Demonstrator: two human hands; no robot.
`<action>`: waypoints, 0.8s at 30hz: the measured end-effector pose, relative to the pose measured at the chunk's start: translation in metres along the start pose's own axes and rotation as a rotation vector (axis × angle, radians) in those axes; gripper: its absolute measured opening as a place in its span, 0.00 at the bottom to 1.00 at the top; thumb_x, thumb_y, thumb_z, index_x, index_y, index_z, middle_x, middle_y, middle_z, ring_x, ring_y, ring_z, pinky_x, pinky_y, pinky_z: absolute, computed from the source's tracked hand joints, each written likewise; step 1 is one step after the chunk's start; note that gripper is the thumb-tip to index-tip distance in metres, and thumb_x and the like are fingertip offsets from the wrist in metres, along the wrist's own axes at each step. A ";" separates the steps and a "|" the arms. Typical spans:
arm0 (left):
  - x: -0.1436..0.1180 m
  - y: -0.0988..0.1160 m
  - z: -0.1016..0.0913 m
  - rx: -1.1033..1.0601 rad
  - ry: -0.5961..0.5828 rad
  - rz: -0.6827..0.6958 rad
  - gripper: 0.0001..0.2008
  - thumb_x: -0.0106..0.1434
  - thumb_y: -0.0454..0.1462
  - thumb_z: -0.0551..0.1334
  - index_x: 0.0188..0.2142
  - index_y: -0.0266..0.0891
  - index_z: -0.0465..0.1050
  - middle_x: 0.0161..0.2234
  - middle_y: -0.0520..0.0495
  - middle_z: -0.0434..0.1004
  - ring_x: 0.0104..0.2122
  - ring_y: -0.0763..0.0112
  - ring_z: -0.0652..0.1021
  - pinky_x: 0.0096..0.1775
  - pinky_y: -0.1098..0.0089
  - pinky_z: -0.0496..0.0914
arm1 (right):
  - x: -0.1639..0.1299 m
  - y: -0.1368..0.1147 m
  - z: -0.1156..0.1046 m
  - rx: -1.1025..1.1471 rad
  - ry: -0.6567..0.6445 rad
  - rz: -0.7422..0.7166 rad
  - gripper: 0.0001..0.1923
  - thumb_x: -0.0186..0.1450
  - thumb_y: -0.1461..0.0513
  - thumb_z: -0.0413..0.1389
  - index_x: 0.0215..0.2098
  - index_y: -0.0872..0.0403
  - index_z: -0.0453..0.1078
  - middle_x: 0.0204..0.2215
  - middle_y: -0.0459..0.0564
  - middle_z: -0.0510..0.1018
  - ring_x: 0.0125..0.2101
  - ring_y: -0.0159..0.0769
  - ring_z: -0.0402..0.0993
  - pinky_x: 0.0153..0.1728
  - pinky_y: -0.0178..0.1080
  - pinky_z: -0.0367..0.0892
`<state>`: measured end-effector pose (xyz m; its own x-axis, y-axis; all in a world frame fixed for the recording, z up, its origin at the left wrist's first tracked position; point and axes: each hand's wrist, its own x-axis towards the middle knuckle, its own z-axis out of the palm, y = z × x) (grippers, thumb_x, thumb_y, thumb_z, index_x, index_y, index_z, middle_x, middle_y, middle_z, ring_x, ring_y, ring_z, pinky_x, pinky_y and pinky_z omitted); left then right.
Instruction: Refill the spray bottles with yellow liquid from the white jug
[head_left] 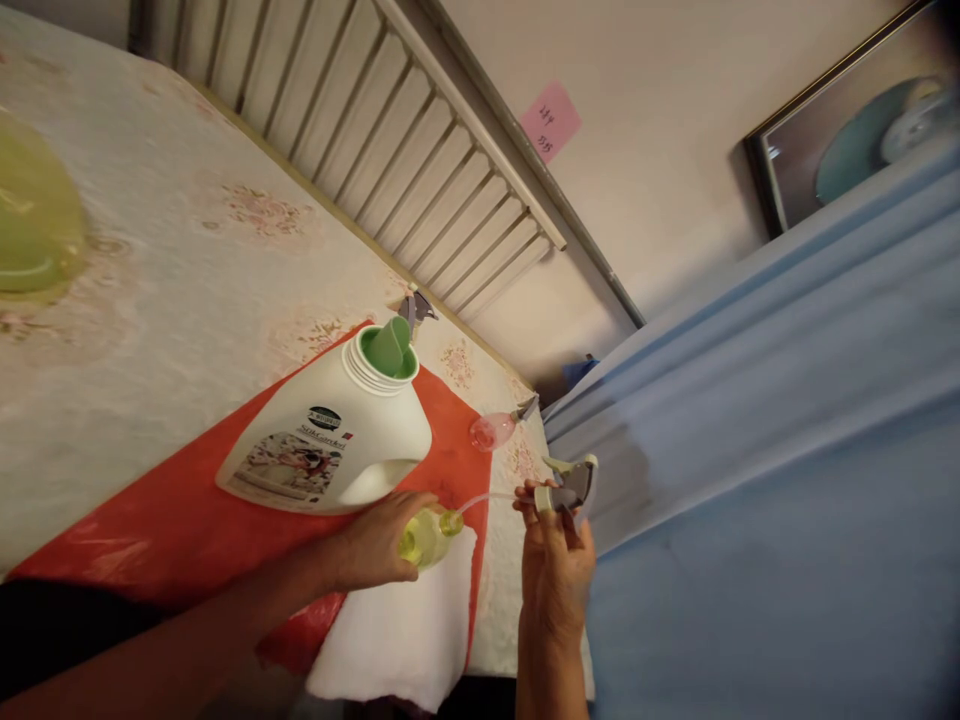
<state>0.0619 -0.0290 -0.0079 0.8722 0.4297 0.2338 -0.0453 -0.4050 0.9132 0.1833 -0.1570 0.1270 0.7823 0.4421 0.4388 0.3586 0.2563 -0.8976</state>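
My left hand is closed around a small clear yellow spray bottle, its open neck tilted toward the right. In my right hand is a grey and cream trigger spray head. A thin clear tube runs from the spray head toward the bottle's neck; whether its tip is inside I cannot tell. Just beyond my left hand stands a large white detergent jug, uncapped, with a green spout in its mouth. Beneath lie a white cloth and a red plastic sheet.
A pink spray bottle is near the far right corner of the flowered tablecloth. Behind the jug sits another grey spray head. A yellow translucent container is at the left edge. Railings and a blue curtain border the table.
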 end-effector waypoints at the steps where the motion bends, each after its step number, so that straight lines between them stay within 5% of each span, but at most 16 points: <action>1: 0.000 0.000 0.000 -0.001 0.001 0.003 0.40 0.42 0.32 0.66 0.58 0.42 0.60 0.56 0.42 0.69 0.57 0.52 0.68 0.59 0.58 0.62 | -0.003 0.006 -0.001 -0.021 -0.022 0.013 0.16 0.58 0.57 0.64 0.43 0.54 0.73 0.35 0.52 0.80 0.35 0.41 0.79 0.40 0.46 0.72; 9: 0.003 -0.012 0.009 0.000 0.029 0.036 0.41 0.41 0.32 0.68 0.57 0.44 0.61 0.57 0.43 0.68 0.58 0.50 0.67 0.61 0.57 0.61 | -0.034 0.050 0.000 -0.178 -0.252 0.202 0.20 0.60 0.53 0.63 0.47 0.53 0.74 0.44 0.53 0.81 0.48 0.45 0.75 0.52 0.46 0.67; 24: 0.003 -0.007 0.006 0.009 0.009 0.035 0.40 0.41 0.32 0.67 0.56 0.41 0.62 0.55 0.42 0.70 0.56 0.52 0.69 0.58 0.59 0.62 | -0.039 0.056 -0.003 -0.259 -0.343 0.253 0.17 0.61 0.53 0.62 0.45 0.52 0.75 0.43 0.51 0.81 0.46 0.43 0.76 0.49 0.41 0.68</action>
<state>0.0675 -0.0295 -0.0160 0.8656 0.4224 0.2688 -0.0712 -0.4275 0.9012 0.1743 -0.1620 0.0597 0.6645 0.7310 0.1554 0.3280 -0.0984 -0.9395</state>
